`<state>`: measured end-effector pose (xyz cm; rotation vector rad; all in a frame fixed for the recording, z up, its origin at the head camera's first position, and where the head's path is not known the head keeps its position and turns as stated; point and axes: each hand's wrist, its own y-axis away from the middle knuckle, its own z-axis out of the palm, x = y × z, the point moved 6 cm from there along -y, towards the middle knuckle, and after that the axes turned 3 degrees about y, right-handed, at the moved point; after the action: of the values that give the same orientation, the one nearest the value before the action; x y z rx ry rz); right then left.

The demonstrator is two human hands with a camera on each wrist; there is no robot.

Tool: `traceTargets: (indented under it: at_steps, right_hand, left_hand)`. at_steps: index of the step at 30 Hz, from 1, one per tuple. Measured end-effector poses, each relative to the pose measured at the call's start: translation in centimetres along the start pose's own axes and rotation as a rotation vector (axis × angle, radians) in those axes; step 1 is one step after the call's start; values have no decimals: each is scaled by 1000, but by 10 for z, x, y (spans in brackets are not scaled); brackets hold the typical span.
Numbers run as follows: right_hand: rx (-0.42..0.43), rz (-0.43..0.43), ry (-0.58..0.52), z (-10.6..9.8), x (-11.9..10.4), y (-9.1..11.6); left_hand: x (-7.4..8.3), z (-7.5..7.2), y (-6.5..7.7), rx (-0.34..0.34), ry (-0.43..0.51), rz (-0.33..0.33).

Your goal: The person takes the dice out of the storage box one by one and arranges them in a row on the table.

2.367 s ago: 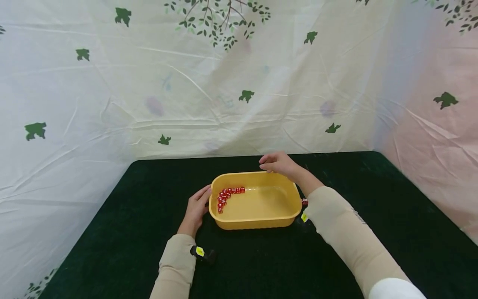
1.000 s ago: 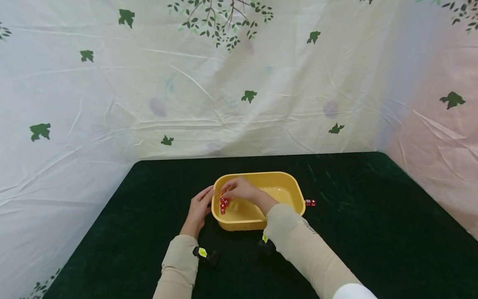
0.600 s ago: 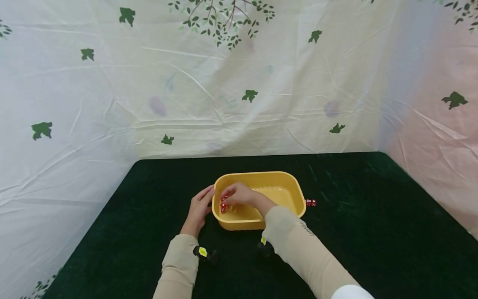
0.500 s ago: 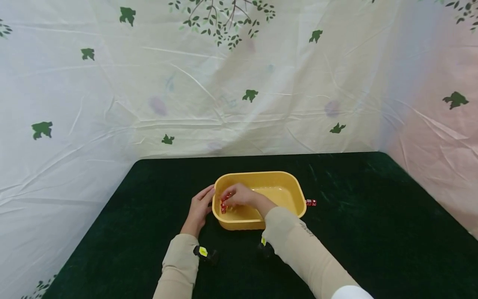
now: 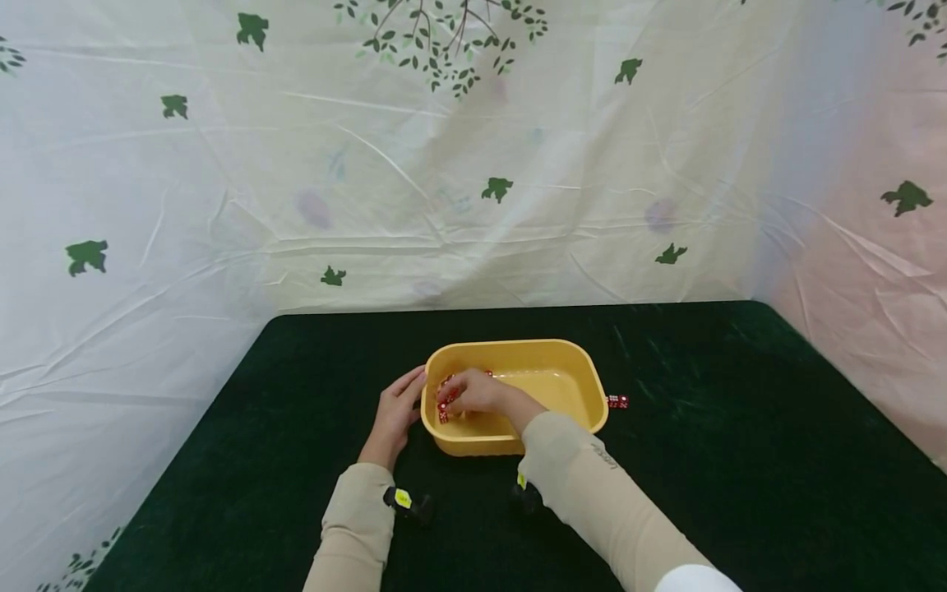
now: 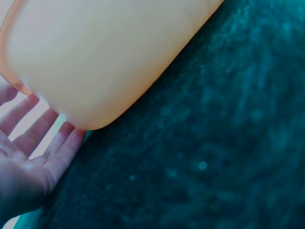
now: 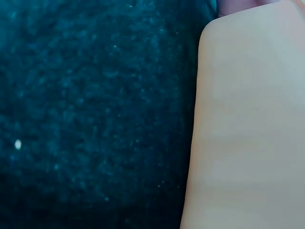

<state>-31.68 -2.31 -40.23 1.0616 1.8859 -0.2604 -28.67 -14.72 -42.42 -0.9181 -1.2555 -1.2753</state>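
A yellow plastic basin (image 5: 558, 430) stands on the dark green cloth. My left hand (image 5: 392, 418) rests against its left end; in the left wrist view the straight fingers (image 6: 62, 152) touch the outer wall. Inside the basin, at its left end, my right hand (image 5: 479, 392) reaches down with bent fingers among small red dice (image 5: 443, 417). One die (image 5: 488, 374) shows just behind that hand. The fingers cover part of the dice, so whether they pinch one is unclear. The basin's wall (image 7: 248, 119) blocks the right hand in the right wrist view.
More red dice (image 5: 618, 402) lie in a short row on the cloth, just outside the basin's right end. The green-covered table (image 5: 740, 427) extends around the basin. A pale patterned curtain (image 5: 414, 164) hangs behind and at both sides.
My right hand has come from above the basin's far rim down to the dice at its left end. Lately it has shifted only slightly there. The left hand stays against the basin.
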Motion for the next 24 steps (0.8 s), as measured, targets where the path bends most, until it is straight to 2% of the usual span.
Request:
traceTargets:
  at_steps: [11,24]
  right_hand:
    - [6,-4,69,1,-5,0]
    - [1,-11,131,3,-2,0]
  left_hand:
    - [1,-1,-1,-2,-3,21]
    - [-1,1,-1,-4,1,14]
